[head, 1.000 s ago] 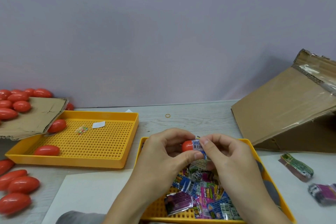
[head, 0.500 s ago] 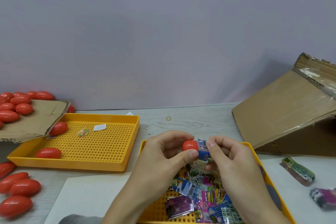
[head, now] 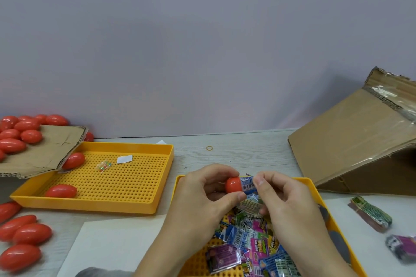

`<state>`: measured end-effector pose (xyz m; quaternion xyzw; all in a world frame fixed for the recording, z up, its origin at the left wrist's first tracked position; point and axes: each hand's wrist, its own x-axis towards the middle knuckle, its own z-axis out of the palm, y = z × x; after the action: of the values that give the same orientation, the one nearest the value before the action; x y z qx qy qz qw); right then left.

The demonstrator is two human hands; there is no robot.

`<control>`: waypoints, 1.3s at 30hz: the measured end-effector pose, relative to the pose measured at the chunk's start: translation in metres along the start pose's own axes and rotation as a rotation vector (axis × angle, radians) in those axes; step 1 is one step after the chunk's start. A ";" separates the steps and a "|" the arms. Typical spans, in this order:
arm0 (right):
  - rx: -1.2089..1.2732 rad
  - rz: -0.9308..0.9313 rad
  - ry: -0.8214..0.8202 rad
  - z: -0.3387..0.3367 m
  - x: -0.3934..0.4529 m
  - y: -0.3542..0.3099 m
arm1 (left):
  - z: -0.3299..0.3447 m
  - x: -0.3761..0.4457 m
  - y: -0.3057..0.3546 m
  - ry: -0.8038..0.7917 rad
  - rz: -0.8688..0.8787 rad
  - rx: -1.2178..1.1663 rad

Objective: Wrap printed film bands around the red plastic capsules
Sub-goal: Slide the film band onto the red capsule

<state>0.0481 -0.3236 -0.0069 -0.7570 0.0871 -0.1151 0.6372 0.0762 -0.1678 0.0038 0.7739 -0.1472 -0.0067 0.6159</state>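
Plain lilac wall behind a pale wood-grain table (head: 247, 153). At 6 o'clock sits a yellow tray (head: 313, 189) full of film bands (head: 252, 245). Above it the left hand (head: 202, 200) has its grip closed on a red capsule (head: 233, 185), while the right hand (head: 290, 207) pinches a blue band (head: 247, 185) around it. Loose capsules (head: 24, 236) lie at 8 o'clock, a cardboard box (head: 351, 148) at 3.

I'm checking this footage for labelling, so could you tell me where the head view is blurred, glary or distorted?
Head view: lighting is even and soft; highlights sit on the loose capsules at lower left. The band bundles at the right edge are smeared. Wide-angle stretch grows toward the corners. The held capsule and its band between left hand and right hand are fairly sharp.
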 end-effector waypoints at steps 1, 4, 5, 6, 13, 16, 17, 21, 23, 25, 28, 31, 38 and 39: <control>-0.009 -0.006 -0.001 0.000 0.000 0.000 | 0.000 0.000 0.000 0.003 0.005 0.017; -0.051 -0.039 -0.006 0.000 -0.001 -0.001 | 0.000 -0.001 0.000 0.005 0.021 0.049; -0.068 -0.056 -0.007 0.001 -0.001 -0.002 | 0.000 -0.001 0.000 0.005 0.024 0.057; -0.086 -0.074 -0.007 0.001 -0.002 -0.002 | 0.000 -0.001 0.000 0.005 0.027 0.066; -0.202 -0.247 0.050 0.004 -0.007 -0.006 | 0.002 0.000 0.002 0.033 0.026 -0.046; -0.406 -0.365 0.068 0.008 -0.009 -0.004 | 0.002 0.001 0.003 0.048 0.027 -0.101; -0.468 -0.385 0.071 0.009 -0.010 -0.004 | 0.002 0.001 0.004 0.051 0.028 -0.117; -0.643 -0.415 0.110 0.012 -0.008 -0.003 | 0.005 0.000 0.004 0.037 0.027 -0.151; -0.669 -0.461 0.180 0.011 -0.007 -0.003 | 0.006 0.000 0.004 0.013 0.027 -0.148; -0.658 -0.484 0.219 0.010 -0.007 -0.004 | 0.007 0.000 0.004 0.004 0.023 -0.141; -0.628 -0.502 0.200 0.009 -0.008 -0.005 | 0.007 0.000 0.003 0.021 -0.014 -0.156; -0.635 -0.526 0.153 0.010 -0.008 -0.005 | 0.007 -0.001 0.002 -0.001 -0.070 -0.161; -0.647 -0.598 0.136 0.012 -0.008 -0.003 | 0.004 0.000 0.000 -0.082 -0.018 -0.069; -0.638 -0.603 0.136 0.012 -0.008 -0.003 | 0.003 0.000 -0.001 -0.094 -0.017 -0.058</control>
<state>0.0439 -0.3092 -0.0061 -0.8982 -0.0647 -0.3126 0.3023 0.0758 -0.1706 0.0024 0.7556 -0.1692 -0.0528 0.6305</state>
